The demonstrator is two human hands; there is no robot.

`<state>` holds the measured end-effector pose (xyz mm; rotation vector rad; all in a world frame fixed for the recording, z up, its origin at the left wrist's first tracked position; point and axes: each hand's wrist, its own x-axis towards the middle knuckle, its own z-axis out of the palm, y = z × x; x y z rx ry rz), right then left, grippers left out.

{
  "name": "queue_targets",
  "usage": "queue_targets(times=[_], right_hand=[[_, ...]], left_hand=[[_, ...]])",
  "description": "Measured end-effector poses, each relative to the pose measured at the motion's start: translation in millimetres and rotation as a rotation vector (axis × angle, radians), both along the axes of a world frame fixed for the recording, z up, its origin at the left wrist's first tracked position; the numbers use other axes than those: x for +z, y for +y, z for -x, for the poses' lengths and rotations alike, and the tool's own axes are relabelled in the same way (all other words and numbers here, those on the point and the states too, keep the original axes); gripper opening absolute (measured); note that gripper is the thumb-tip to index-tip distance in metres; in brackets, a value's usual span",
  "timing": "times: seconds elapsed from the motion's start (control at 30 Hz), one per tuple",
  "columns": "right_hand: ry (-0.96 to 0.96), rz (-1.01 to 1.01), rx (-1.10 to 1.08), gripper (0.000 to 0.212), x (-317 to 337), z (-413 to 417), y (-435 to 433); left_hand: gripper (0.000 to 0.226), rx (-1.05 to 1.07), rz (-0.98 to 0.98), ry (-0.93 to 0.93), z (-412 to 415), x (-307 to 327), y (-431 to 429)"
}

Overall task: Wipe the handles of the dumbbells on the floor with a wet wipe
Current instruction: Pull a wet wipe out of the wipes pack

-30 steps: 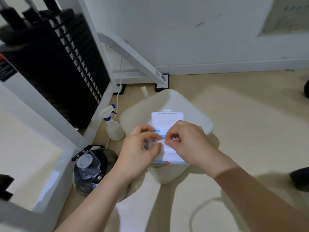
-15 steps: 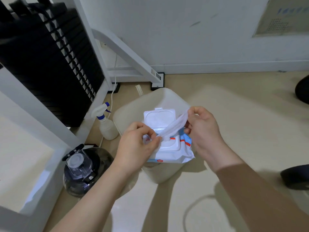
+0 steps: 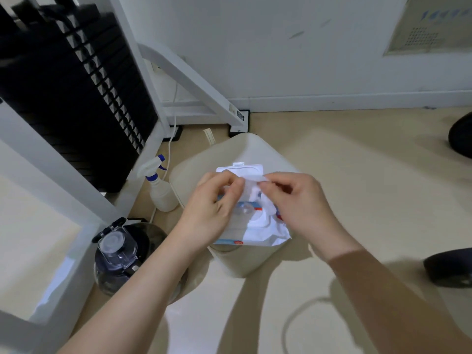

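A big weight machine fills the left side. A water jug and a spray bottle stand close to its frame, so there is little room there. Next comes a small pale bench with a pack of wipes on top, its lid flipped up. The left hand and right hand are close together over the pack, both pinching the wet wipe. It is white, thin and crumpled. The floor to the right is wide open, up to two dark shapes cut off at the edge. Half a second ago the right hand was stretching the wipe out to the right; now the hands have come together.
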<state>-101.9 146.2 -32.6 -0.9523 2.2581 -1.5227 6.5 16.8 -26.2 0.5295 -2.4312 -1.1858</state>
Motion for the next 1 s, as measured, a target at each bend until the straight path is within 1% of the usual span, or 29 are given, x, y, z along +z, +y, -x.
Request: queue_targets(times=[0.07, 0.1, 0.13, 0.17, 0.2, 0.27, 0.37, 0.43, 0.5, 0.57, 0.6, 0.67, 0.73, 0.8, 0.83, 0.93, 1.0], right_hand=[[-0.412, 0.220, -0.104, 0.023, 4.9, 11.3, 6.1], [-0.544, 0.280, -0.147, 0.024, 7.1, 17.0, 10.5], [-0.600, 0.302, -0.182, 0.023, 7.7, 21.2, 15.5], [-0.588, 0.300, -0.212, 0.023, 8.2, 23.4, 21.5], [-0.537, 0.289, -0.234, 0.024, 9.5, 25.2, 27.4], [-0.379, 0.236, -0.235, 0.025, 11.1, 26.7, 36.6], [-0.201, 0.057, -0.170, 0.017, 12.4, 18.5, 37.2], [-0.086, -0.124, -0.103, 0.011, 7.1, 7.0, 34.1], [-0.029, -0.217, -0.054, 0.010, 1.0, -8.6, 33.2], [-0.052, -0.162, -0.031, 0.012, -1.3, -20.8, 32.6], [-0.071, -0.128, -0.018, 0.013, -0.3, -24.4, 31.0], [-0.074, -0.126, 0.014, 0.015, 0.0, -24.5, 25.1], [-0.085, -0.151, 0.003, 0.017, 0.4, -21.1, 19.5], [-0.188, -0.100, -0.011, 0.018, -1.1, -18.0, 14.3], [-0.269, -0.075, -0.010, 0.018, -2.6, -18.1, 12.3], [-0.492, -0.004, -0.040, 0.020, -5.8, -18.6, 10.7], [-0.573, 0.040, -0.054, 0.021, -6.7, -16.3, 12.6]], left_hand=[[0.010, 0.004, 0.026, -0.063, -3.2, -2.0, 3.1], [0.007, 0.006, 0.054, -0.098, -4.3, -3.1, 3.7], [0.010, -0.001, 0.084, -0.133, -5.5, -4.6, 3.7], [0.014, -0.015, 0.100, -0.161, -6.1, -6.8, 2.8], [0.017, -0.026, 0.101, -0.181, -7.2, -7.9, 2.2], [0.028, -0.021, 0.108, -0.172, -11.1, -7.4, 0.9], [0.052, 0.015, 0.165, -0.118, -19.1, -3.3, -2.6], [0.057, -0.034, 0.158, -0.139, -23.4, -1.8, -0.1], [0.060, -0.116, 0.253, -0.180, -26.9, -9.3, 6.5], [0.062, -0.141, 0.338, -0.189, -28.3, -19.7, 8.7], [0.062, -0.124, 0.324, -0.160, -28.7, -22.2, 8.2], [0.062, -0.054, 0.214, -0.093, -29.2, -22.2, 7.4], [0.054, 0.012, 0.162, -0.053, -28.7, -24.0, 7.7], [0.037, 0.073, 0.244, -0.013, -27.4, -29.2, 10.6], [0.033, 0.094, 0.287, -0.003, -26.5, -31.4, 12.7], [0.038, 0.074, 0.369, -0.038, -23.9, -30.5, 19.4], [0.035, 0.018, 0.397, -0.099, -23.7, -25.0, 22.1]])
